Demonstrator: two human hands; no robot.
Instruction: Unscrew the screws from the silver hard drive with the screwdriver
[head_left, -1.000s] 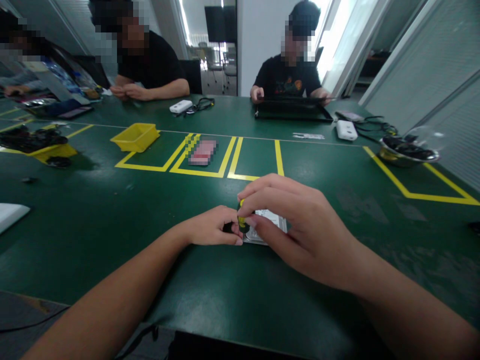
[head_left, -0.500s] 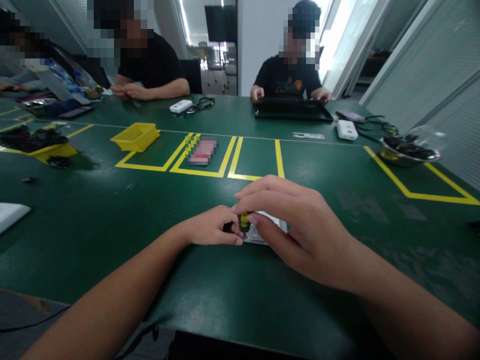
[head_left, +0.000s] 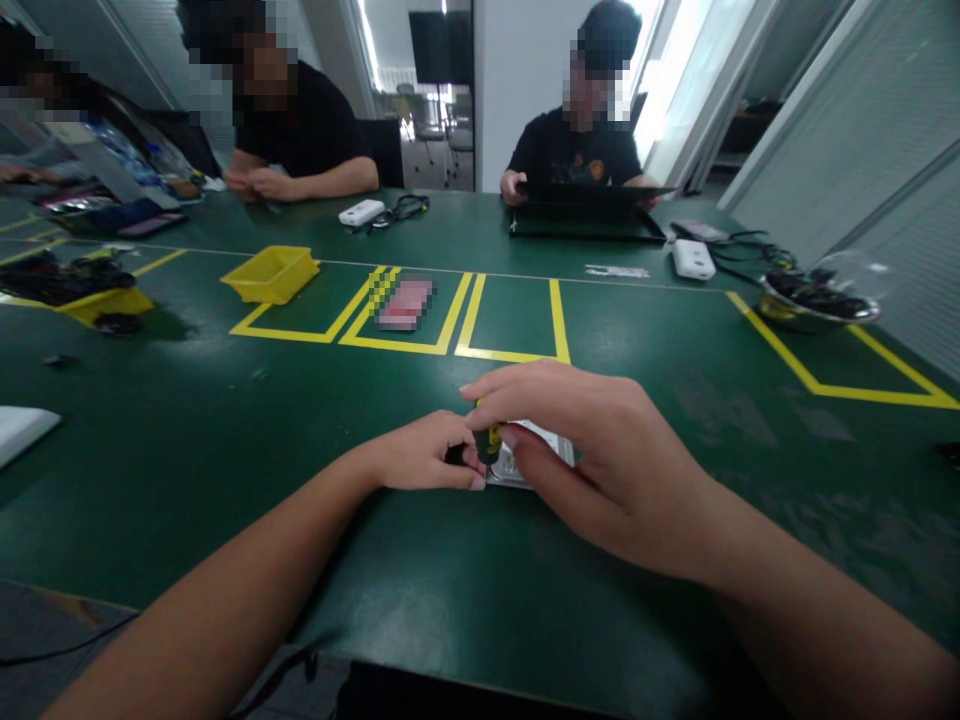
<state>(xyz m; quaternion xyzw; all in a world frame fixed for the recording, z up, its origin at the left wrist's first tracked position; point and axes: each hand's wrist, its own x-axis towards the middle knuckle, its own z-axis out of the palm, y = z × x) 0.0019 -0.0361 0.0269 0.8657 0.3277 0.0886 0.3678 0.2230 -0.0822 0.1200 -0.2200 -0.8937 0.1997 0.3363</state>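
Pinching the yellow-and-black handle of a small screwdriver (head_left: 487, 440) between the thumb and forefinger tips of the right hand (head_left: 600, 455), with the other right fingers (head_left: 540, 385) spread loosely and arched above it. Standing roughly upright, tip down on the near-left corner of a silver hard drive (head_left: 544, 438), which lies flat on the green table (head_left: 225, 440), mostly hidden beneath the right palm. Bracing from the other side of the shaft with the left hand (head_left: 420, 455): fingers curled and pressed together, tips against the drive's left edge just beside the tool, with something small and dark between them, too hidden to name. Just beyond the fingertips, yellow tape boxes (head_left: 510, 352) on the tabletop. Farther past them and off to the left, a yellow tray (head_left: 271, 272). Well apart to the right, a metal bowl (head_left: 814, 305) of dark parts. Across the table, two other people (head_left: 300, 130), hands at their own things.
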